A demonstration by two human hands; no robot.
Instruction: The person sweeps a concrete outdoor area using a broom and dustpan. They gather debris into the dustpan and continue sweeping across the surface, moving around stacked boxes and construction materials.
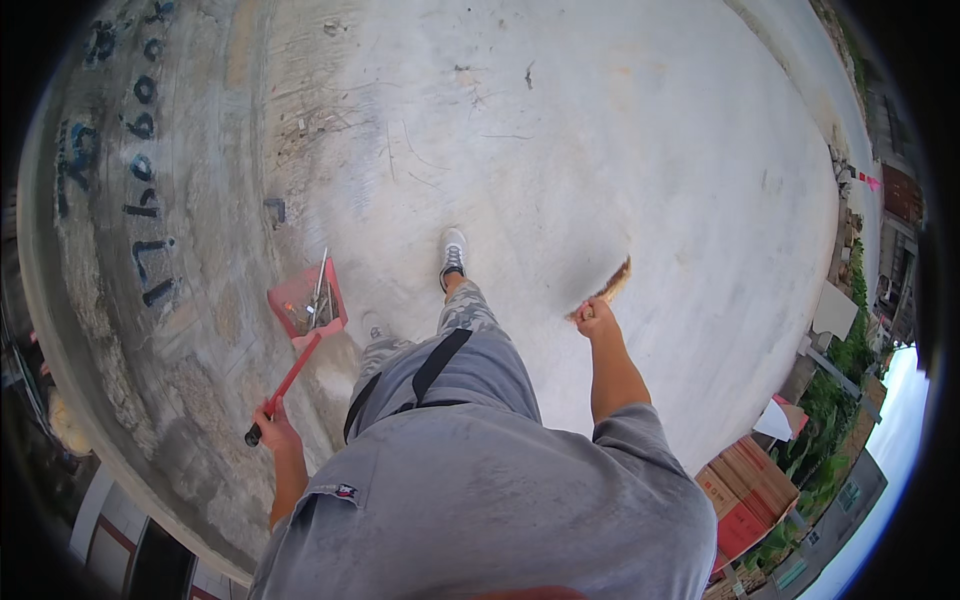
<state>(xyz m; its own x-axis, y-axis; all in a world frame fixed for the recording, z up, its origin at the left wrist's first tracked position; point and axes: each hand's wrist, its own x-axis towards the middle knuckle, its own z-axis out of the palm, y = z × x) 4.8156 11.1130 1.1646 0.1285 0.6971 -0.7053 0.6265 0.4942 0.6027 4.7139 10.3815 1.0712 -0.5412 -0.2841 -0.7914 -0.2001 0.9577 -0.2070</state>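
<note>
My left hand (276,425) is wrapped round the black-ended red handle of a long-handled dustpan (335,287). The pan is down by the concrete on my left, with grey rods or strips and small debris inside it. Out to my right, my right hand (594,316) is closed on a broom (618,284) with a brown, bristly, straw-like edge. Its handle is mostly hidden by my hand. The broom is apart from the dustpan, and I cannot tell whether its bristles touch the ground.
Twigs and dry scraps (318,122) litter the concrete (600,130) ahead, and a small dark angular piece (275,209) lies beyond the dustpan. A rough ledge with dark painted marks runs along the left. Stacked red-brown cartons (745,490) and green plants border the right.
</note>
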